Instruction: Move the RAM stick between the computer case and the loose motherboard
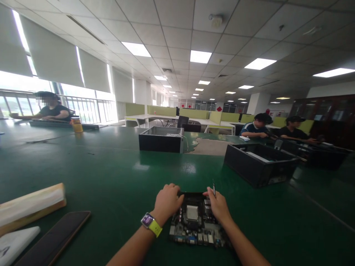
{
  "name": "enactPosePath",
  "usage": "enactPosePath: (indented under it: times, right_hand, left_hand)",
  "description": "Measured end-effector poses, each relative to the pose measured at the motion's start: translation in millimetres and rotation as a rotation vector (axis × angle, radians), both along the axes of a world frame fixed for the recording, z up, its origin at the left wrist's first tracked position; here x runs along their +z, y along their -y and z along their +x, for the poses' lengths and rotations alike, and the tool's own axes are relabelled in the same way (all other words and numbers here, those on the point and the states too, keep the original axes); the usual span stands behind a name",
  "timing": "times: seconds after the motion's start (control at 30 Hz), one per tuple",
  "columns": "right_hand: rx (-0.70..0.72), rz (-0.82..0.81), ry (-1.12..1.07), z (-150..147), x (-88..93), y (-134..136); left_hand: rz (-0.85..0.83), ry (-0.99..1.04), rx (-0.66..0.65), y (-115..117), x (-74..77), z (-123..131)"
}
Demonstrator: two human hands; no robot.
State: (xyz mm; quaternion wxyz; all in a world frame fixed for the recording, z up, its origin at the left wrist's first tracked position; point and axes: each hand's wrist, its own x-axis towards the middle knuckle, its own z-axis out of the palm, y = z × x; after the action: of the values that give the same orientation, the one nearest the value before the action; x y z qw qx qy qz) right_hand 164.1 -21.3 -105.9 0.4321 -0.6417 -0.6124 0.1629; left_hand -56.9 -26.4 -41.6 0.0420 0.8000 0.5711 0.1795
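A computer motherboard (195, 221) lies flat on the green table (116, 173) right in front of me. My left hand (166, 202), with a yellow-strapped watch on its wrist, rests curled over the board's far left corner. My right hand (217, 204) rests on the board's far right side. It pinches a thin dark tool (213, 187) that sticks up between the fingers. A square metal chip cover (192, 212) shows on the board between my hands.
Two open black computer cases stand further back: one (161, 139) at centre, one (259, 162) at right. A dark phone (54, 238), a brown-and-white box (30, 207) and a white item lie at near left. Three seated people work at the table's far sides.
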Motion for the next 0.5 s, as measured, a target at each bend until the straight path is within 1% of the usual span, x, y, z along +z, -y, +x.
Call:
enactPosePath:
  times: [0.07,0.13,0.37,0.5]
  right_hand:
    - [0.008,-0.034,-0.008,0.1,-0.3,-1.6]
    - [0.008,-0.06,-0.019,0.2,-0.7,-2.2]
    - [0.037,-0.035,0.006,-1.3,2.4,1.5]
    - [0.053,0.003,0.03,-2.6,4.5,3.5]
  left_hand:
    - [-0.068,0.01,0.022,-10.3,-2.7,-12.9]
    - [-0.103,0.026,0.019,-14.0,-6.1,-16.7]
    - [-0.086,0.008,0.016,-9.7,-10.6,-5.9]
    - [-0.061,-0.004,0.019,-13.5,-11.3,-4.0]
